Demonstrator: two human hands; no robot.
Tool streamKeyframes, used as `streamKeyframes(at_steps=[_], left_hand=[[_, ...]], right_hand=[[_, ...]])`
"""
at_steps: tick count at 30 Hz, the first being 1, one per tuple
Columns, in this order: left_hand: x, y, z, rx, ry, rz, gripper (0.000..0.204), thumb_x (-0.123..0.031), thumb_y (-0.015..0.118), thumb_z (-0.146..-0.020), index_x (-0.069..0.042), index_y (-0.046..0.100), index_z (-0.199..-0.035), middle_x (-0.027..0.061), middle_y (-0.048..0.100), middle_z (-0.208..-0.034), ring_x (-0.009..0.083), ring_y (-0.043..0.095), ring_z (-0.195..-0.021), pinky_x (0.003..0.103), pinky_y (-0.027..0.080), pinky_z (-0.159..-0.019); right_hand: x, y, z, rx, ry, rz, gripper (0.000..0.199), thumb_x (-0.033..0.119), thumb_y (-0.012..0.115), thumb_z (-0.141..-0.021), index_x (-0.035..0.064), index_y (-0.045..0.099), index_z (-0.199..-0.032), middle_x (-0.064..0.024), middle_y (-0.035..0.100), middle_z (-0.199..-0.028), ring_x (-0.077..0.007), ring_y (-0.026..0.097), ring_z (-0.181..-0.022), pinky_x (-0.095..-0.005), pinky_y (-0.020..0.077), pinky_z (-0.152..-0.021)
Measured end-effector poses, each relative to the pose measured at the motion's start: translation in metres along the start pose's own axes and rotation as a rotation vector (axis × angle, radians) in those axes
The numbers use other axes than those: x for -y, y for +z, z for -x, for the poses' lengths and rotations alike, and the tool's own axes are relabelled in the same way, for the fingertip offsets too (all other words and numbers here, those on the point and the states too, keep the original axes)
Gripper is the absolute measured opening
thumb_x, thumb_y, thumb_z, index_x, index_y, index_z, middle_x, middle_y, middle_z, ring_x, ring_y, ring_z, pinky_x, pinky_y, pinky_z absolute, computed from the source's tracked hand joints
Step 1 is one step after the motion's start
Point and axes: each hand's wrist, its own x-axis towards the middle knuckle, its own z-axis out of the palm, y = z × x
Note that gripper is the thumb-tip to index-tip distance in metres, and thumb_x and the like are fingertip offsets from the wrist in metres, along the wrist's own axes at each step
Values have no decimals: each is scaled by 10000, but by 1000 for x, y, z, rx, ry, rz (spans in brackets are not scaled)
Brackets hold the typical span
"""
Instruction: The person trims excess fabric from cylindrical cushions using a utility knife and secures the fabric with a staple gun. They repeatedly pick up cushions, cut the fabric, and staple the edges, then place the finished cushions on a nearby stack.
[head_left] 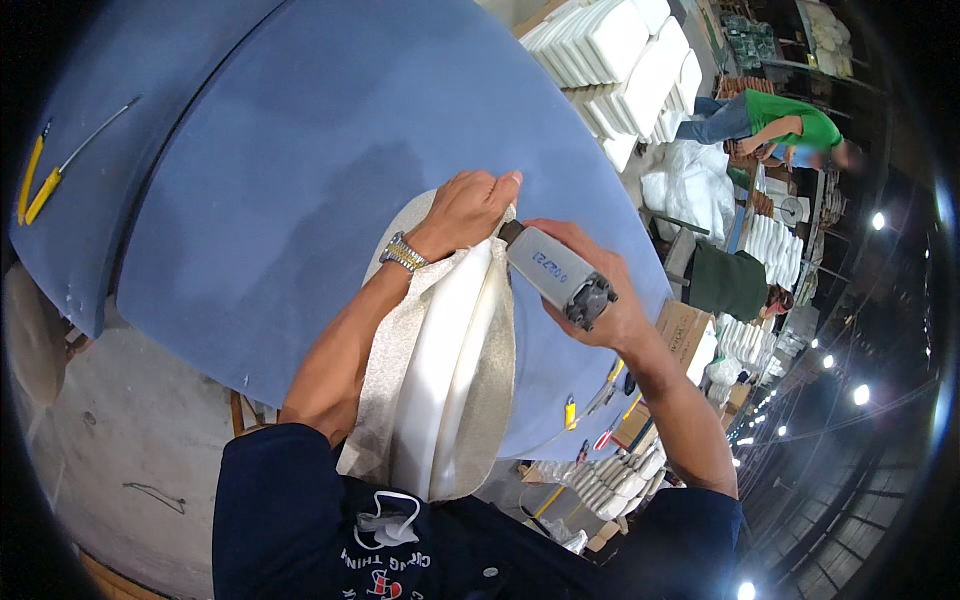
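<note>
Blue padded boards point(300, 180) are covering the workbench beneath us, with a concrete floor point(140, 440) showing at lower left and a dim workshop with ceiling lights stretching off at right. Far to the left of our fingers, we are noting two yellow-handled tools point(40, 185) lying on the farther blue board, well apart from the work.

Moving right, our left hand point(465, 210) is reaching forward with a metal wristwatch point(402, 252) on the wrist. Its fingers are curled closed, pinching the upper edge of a cushion piece point(440, 380): white foam wrapped in a pale, textured fabric. The piece is standing on edge on the nearer blue board, running from under those fingers back toward our dark shirt.

Just right of the left fingertips, our right hand point(590, 290) is gripping a grey pneumatic tool point(555, 272), fingers wrapped shut around its body. The tool's nose is pointing at the top of the cushion piece, right beside the left fingers; whether it is touching the fabric we cannot tell.

Beyond our right fingers, we are recording stacks of white foam pieces point(620, 60), a cardboard box point(685, 330), and another person in a green shirt point(790, 125) bending over at upper right.
</note>
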Motion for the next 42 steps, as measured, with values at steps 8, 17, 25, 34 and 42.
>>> streamKeyframes(at_steps=[8, 17, 25, 34, 42], left_hand=[[-5, -5, 7, -27, 24, 64, 625, -469, 446, -1027, 25, 669, -716, 125, 538, -548, 240, 525, -525, 400, 452, -598], [-14, -12, 3, 91, -111, 78, 613, -471, 413, -1038, 5, 713, -793, 98, 616, -612, 203, 545, -578, 377, 475, -641], [-59, -43, 8, 165, -351, -244, 737, -656, 403, -1004, -13, 751, -1087, 225, 717, -1081, 322, 663, -1062, 387, 476, -1006], [-127, -37, 50, 0, -345, -810, 615, -406, 696, -877, 57, 620, -1274, 289, 705, -1144, 436, 667, -1116, 479, 509, -1000], [-294, 47, 169, -22, 381, -848, 712, -273, 716, -910, 48, 424, -1475, 298, 675, -1205, 432, 670, -1113, 459, 528, -932]], right_hand=[[2, 0, -5, 16, 15, 16, 656, -10, 678, -719, 79, 574, -1360, -119, 672, -1239, -335, 691, -1076, -356, 532, -959], [-10, 1, 2, -45, 12, -23, 613, 10, 713, -739, 86, 600, -1336, -106, 678, -1242, -314, 690, -1086, -357, 525, -971], [-51, 58, 75, -395, 123, -272, 618, 95, 792, -733, 71, 603, -1321, -171, 677, -1242, -380, 640, -1152, -423, 508, -981], [-173, 235, 223, -826, 522, -85, 559, 134, 756, -856, 15, 566, -1369, -199, 583, -1382, -334, 607, -1231, -402, 526, -991], [-101, 159, 270, -975, 382, -658, 436, 183, 651, -987, 6, 581, -1380, -181, 617, -1361, -282, 626, -1214, -391, 498, -1027]])
